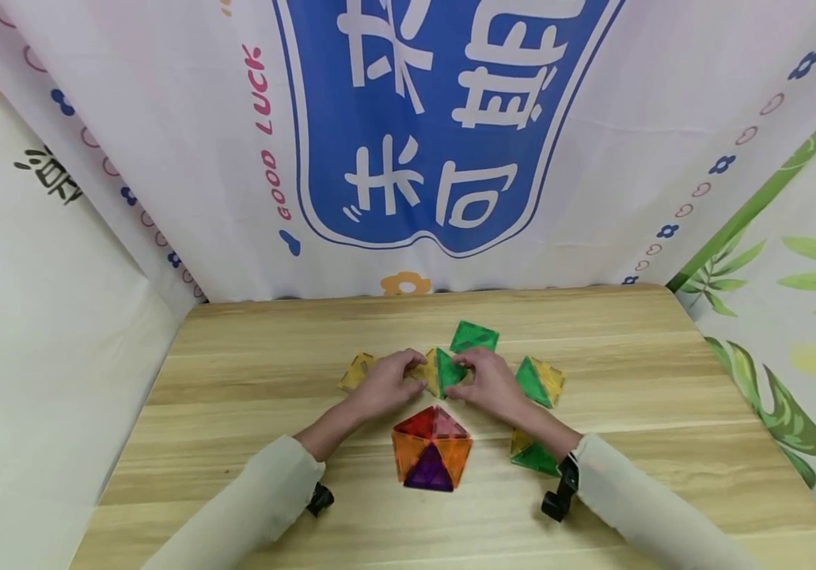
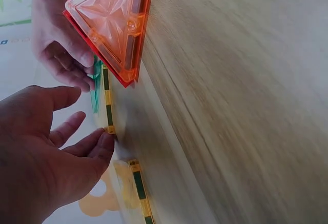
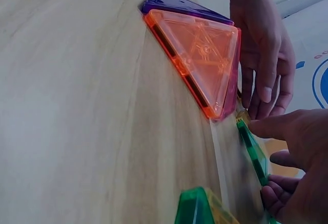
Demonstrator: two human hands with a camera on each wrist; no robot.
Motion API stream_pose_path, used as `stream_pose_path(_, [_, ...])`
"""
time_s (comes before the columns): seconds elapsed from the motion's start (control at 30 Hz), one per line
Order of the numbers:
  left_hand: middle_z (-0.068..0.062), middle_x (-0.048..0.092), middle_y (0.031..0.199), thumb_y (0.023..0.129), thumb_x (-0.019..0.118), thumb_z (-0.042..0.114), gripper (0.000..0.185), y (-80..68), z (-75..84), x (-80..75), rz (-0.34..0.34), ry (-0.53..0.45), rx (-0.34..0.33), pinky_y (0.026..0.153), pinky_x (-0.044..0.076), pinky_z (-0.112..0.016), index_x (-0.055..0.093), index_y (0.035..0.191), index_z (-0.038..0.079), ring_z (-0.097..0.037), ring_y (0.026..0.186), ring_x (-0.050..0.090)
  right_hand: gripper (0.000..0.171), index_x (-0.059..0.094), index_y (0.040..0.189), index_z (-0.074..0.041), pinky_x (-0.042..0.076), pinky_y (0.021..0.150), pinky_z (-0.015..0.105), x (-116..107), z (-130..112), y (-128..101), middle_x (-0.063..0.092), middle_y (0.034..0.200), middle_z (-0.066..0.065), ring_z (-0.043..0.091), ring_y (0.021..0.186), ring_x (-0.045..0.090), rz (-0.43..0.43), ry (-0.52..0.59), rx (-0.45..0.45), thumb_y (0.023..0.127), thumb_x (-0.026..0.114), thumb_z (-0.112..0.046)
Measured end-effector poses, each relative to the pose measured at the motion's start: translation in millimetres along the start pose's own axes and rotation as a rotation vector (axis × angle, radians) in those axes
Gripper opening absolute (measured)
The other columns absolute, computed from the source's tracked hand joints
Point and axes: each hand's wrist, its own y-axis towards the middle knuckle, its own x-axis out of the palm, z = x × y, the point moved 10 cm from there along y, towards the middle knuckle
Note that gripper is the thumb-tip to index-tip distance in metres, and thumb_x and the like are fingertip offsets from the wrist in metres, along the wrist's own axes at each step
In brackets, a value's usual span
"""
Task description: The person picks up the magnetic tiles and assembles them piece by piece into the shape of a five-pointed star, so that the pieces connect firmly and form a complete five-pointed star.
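Note:
Near the middle of the table, a yellow triangular magnetic tile and a green triangular magnetic tile lie side by side, their long edges meeting. My left hand holds the yellow tile from its left, with fingertips at its edge in the left wrist view. From the other side, my right hand grips the green tile between thumb and fingers, as the right wrist view also shows. Closer to me stands a raised multicoloured shape of red, pink, orange and purple triangular tiles, between my forearms.
Another yellow tile lies beside my left hand. A green tile is behind my right hand. Further right are a joined green-and-yellow pair and more green and yellow tiles partly under my right forearm. A printed curtain hangs behind the table.

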Motion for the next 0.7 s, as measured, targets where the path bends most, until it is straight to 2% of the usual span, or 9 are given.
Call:
stream_pose_path(0.13, [-0.017,0.07,0.132,0.099,0.073,0.01,0.036,2.5,-0.3,3.0,-0.005,0.005,-0.008,0.105,0.055,-0.048,0.065,0.132,0.0,-0.033,0.122,0.066,0.053,0.075,0.124,0.0,0.055,0.101,0.053,4.2,-3.4,2.1,0.071,0.128,0.018,0.037,0.12,0.064,0.002,-0.012,-0.017,0.08,0.095,-0.021])
stream_pose_path(0.33, [-0.019,0.07,0.129,0.098,0.073,0.003,0.035,4.0,2.1,3.3,0.007,0.0,-0.001,0.104,0.055,-0.048,0.064,0.132,-0.002,-0.035,0.12,0.067,0.049,0.076,0.12,-0.001,0.053,0.104,0.053,6.0,-3.4,2.9,0.072,0.125,0.017,0.037,0.121,0.064,0.006,0.014,-0.014,0.078,0.096,-0.017])
stream_pose_path(0.47, [-0.019,0.069,0.124,0.096,0.072,-0.004,0.032,6.7,3.0,2.4,0.034,-0.017,-0.001,0.1,0.056,-0.047,0.067,0.127,-0.004,-0.033,0.114,0.065,0.047,0.077,0.119,-0.005,0.054,0.102,0.052,7.5,0.6,2.9,0.07,0.126,0.014,0.035,0.12,0.063,0.0,0.034,0.012,0.078,0.097,-0.017])
stream_pose_path(0.7, [-0.016,0.067,0.117,0.091,0.068,-0.016,0.028,11.6,4.6,-1.7,0.101,-0.027,0.043,0.093,0.058,-0.046,0.075,0.115,-0.003,-0.032,0.109,0.063,0.045,0.078,0.117,-0.01,0.055,0.094,0.047,5.1,3.5,2.3,0.065,0.125,0.01,0.029,0.112,0.062,0.027,0.09,0.016,0.076,0.097,-0.014])
